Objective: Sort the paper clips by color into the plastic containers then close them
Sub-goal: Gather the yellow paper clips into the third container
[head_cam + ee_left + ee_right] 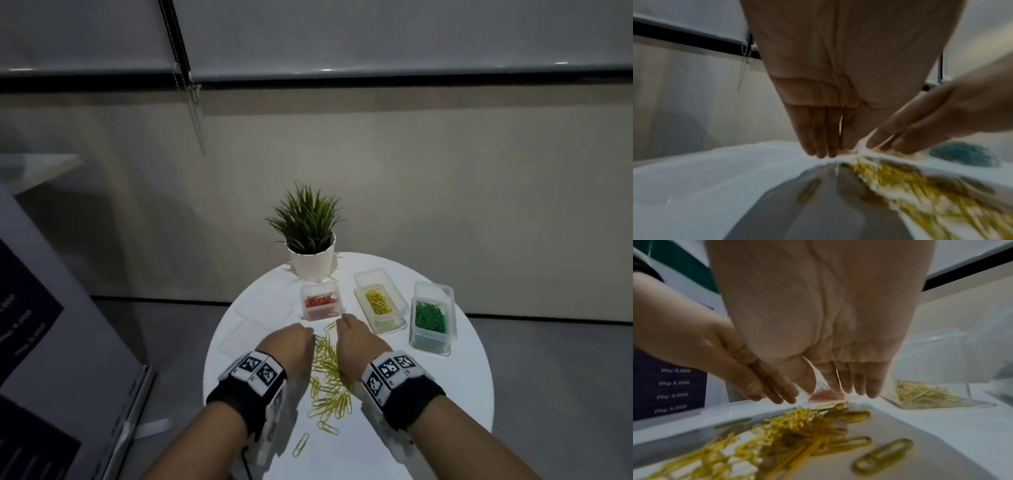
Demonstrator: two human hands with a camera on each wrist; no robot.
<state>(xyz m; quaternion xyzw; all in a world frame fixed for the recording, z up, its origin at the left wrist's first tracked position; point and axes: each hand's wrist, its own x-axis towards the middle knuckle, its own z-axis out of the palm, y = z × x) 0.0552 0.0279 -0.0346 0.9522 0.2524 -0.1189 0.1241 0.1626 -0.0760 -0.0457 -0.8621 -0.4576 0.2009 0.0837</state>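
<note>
Hands flank the yellow clips: left hand at 9 o'clock, right hand at 3, fingers straight, holding nothing.

Dim room, bright glare on the table, blurred, edge-warped wrist views.

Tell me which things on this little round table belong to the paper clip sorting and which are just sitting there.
Part of the job:
loose yellow paper clips
red clip container
yellow clip container
green clip container
clear lids
left hand and right hand, both open over the pile

Just lying about:
potted plant
sign with printed prices beside the table
</note>
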